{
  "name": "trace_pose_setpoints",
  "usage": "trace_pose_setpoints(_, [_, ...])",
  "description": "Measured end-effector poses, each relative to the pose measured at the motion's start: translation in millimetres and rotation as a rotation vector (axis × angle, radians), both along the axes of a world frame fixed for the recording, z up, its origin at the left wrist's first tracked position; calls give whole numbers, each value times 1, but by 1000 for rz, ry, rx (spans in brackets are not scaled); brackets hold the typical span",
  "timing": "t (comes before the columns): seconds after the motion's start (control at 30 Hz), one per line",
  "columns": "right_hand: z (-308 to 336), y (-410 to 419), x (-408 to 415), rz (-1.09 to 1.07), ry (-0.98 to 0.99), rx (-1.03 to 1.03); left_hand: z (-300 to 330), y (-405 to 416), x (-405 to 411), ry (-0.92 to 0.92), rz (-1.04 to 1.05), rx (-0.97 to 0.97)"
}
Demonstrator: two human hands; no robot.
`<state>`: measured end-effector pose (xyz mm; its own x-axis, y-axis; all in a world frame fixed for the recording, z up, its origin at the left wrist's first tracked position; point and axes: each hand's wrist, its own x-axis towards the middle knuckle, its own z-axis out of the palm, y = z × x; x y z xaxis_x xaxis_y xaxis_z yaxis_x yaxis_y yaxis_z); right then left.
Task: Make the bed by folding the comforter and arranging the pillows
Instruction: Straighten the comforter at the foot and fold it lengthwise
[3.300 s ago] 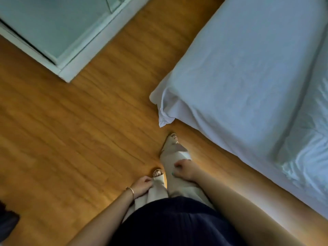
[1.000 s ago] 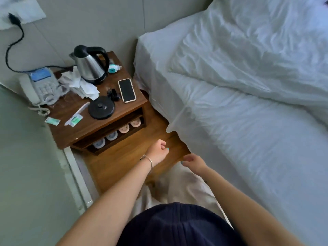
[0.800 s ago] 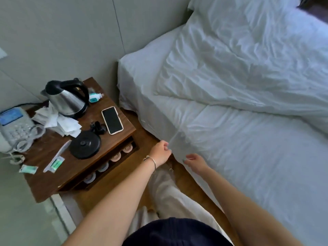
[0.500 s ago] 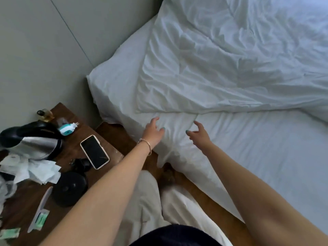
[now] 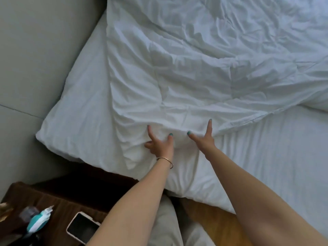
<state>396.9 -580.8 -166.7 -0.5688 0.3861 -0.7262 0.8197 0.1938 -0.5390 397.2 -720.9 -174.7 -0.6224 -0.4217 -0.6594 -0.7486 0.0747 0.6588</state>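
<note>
The comforter (image 5: 186, 71) is reached at the bed's (image 5: 275, 157) near edge by left hand (image 5: 159, 142) and right hand (image 5: 204, 137), fingers spread, nothing yet gripped; its hem must next be pinched for folding.

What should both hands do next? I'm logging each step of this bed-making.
Probably close the fingers on the comforter edge. The left hand and right hand lie spread, side by side, on its near corner, gripping nothing yet, and the cloth lies rumpled and unfolded.
</note>
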Motion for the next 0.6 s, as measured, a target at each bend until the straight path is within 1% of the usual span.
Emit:
trace_pose_setpoints(0.07, [-3, -4, -14, -128, -26, -82, -1, 3, -20, 59, -21, -66])
trace_pose_setpoints(0.1, [-4, -5, -19, -194, -49, -86, -3, 4, -27, 34, -17, -94])
trace_pose_setpoints(0.17, [-5, -4, -28, -326, -81, -68, -3, 7, -38, -125, 69, -112])
trace_pose_setpoints(0.2, [-4, -3, -33, -385, -69, -53, -1, 7, -42, -195, 127, -91])
trace_pose_setpoints(0.23, [-3, -2, -38, -420, -33, -29, 2, 6, -46, -208, 177, -63])
trace_pose_setpoints(0.27, [0, -2, -44, -416, 25, 6, 5, 5, -51, -159, 210, -42])
trace_pose_setpoints(0.33, [12, -3, -64, -325, 177, 81, 17, 5, -70, 57, 167, -24])
trace_pose_setpoints(0.43, [40, 4, -105, -178, 366, 182, 51, 13, -116, 472, -46, -105])
trace_pose_setpoints(0.5, [66, 15, -139, -105, 446, 242, 80, 21, -160, 726, -171, -142])
trace_pose_setpoints(0.6, [105, 39, -192, -44, 579, 338, 127, 29, -227, 990, -317, -149])
